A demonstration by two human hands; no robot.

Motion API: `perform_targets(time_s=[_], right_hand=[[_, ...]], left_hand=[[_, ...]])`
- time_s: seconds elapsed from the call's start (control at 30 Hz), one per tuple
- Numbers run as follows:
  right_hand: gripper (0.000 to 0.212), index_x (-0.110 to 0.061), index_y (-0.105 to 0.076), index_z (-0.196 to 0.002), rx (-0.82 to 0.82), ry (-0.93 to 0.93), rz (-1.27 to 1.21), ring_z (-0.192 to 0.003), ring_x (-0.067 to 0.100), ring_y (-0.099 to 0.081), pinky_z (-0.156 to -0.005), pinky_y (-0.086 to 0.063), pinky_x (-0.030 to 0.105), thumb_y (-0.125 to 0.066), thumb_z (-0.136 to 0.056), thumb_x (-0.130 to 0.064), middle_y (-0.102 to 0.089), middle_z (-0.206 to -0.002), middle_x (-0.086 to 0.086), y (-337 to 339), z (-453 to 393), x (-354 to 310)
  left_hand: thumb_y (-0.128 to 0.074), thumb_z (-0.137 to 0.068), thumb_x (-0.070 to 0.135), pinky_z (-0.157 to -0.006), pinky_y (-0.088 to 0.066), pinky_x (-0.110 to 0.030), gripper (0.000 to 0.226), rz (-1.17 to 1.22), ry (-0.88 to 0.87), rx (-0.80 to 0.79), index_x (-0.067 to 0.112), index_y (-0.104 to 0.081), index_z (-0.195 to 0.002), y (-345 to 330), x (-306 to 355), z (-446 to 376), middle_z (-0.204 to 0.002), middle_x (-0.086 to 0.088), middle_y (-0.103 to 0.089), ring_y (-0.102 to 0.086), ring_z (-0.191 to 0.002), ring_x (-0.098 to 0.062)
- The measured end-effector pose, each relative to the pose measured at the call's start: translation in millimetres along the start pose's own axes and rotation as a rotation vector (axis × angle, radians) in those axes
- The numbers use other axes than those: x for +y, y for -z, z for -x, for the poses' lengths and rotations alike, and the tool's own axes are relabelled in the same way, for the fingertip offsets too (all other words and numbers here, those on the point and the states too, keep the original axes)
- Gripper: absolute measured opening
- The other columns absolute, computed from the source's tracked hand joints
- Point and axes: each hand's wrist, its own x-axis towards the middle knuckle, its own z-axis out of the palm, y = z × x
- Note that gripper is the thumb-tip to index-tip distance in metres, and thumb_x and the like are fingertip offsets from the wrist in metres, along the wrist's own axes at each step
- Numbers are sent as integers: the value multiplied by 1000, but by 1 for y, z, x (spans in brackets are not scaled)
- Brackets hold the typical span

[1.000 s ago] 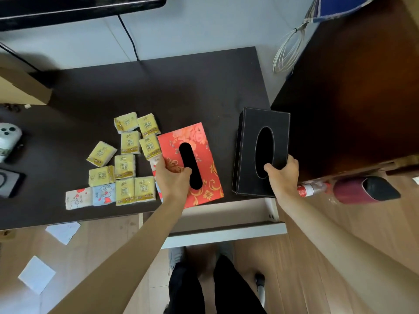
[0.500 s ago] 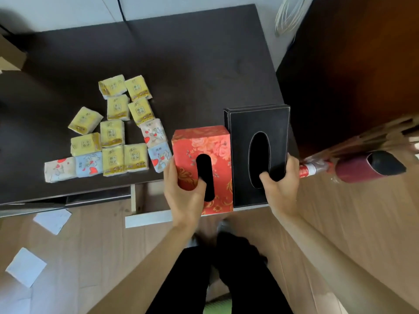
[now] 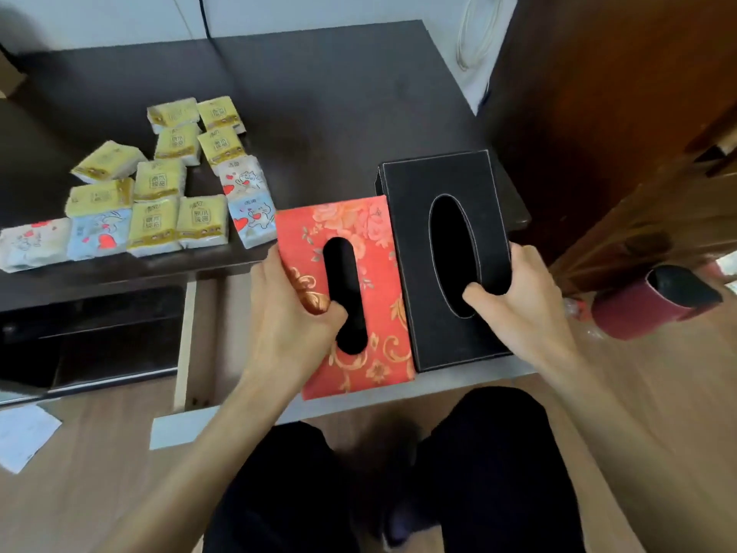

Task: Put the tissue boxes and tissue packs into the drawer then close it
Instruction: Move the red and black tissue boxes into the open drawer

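1. A person's left hand (image 3: pixel 293 313) grips the red box (image 3: pixel 351 289) by its near-left part, the thumb hooked into the dark oval slot and the fingers wrapped under the left edge.
2. The right hand (image 3: pixel 522 301) holds the black box (image 3: pixel 450 253), the thumb tucked into its oval opening and the fingers curled around the right side.
3. Both boxes sit side by side, touching, over the open white drawer (image 3: pixel 187 425) that projects from under the dark table (image 3: pixel 319 93); whether they rest on the drawer's floor cannot be told.
4. The red box lies lower and nearer the person than the black box, whose far end overlaps the table's front edge.
5. A cluster of tissue packs (image 3: pixel 159 185), mostly yellow with a few white and blue ones printed with hearts, lies on the table to the left, the nearest pack just beside the red box's far-left corner.
6. Paper scraps (image 3: pixel 24 437) lie on the wooden floor at left; a red cylinder (image 3: pixel 650 305) lies at right beside the wooden cabinet (image 3: pixel 618 93).
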Motion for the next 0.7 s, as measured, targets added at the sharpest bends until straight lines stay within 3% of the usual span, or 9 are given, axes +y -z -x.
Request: perform_targets(time_s=[0.1, 0.2, 0.33, 0.47, 0.6, 0.7], right_hand=[[54, -34, -49, -121, 42, 128, 181, -94, 24, -63, -76, -42, 38, -65, -73, -53, -62, -110, -11, 8, 23, 19], [74, -34, -33, -137, 161, 296, 246, -89, 28, -61, -76, -44, 40, -61, -73, -57, -63, -108, -10, 12, 52, 30], [48, -33, -46, -114, 90, 222, 235, -89, 35, -62, -74, -49, 46, -63, -74, -52, -66, -107, -3, 24, 94, 30], [41, -34, -45, -104, 60, 210, 282, -67, 18, -52, -60, -38, 39, -56, -74, -59, -61, -89, -12, 18, 108, 43], [47, -28, -46, -99, 57, 221, 454, -59, 12, -45, -54, -31, 36, -48, -72, -66, -53, -77, -13, 17, 105, 49], [50, -24, -50, -92, 80, 277, 615, -63, 24, -47, -58, -34, 37, -46, -71, -70, -45, -69, -11, 16, 95, 49]], left_hand=[[-73, -62, 34, -75, -46, -34, 60, -153, -112, -15, 29, -45, -116, 5, -14, 25, -109, -1, -58, -60, -97, -21], [-71, -60, 44, -75, -44, -36, 62, -231, -199, 55, 29, -44, -114, 7, -22, 49, -107, 2, -60, -60, -94, -20], [-74, -70, 25, -68, -40, -32, 49, -278, -118, -6, 16, -45, -109, 10, -23, 89, -99, -3, -61, -60, -91, -25], [-73, -72, 33, -49, -25, -19, 44, -378, -157, -47, 20, -37, -95, 10, -28, 102, -81, 4, -57, -48, -63, -6], [-68, -73, 43, -51, -27, -28, 53, -483, -202, -59, 18, -32, -102, 13, -29, 107, -81, 3, -51, -43, -60, -13], [-65, -75, 47, -54, -34, -34, 51, -578, -168, -113, 14, -35, -100, 11, -29, 100, -77, 1, -53, -48, -64, -20]])
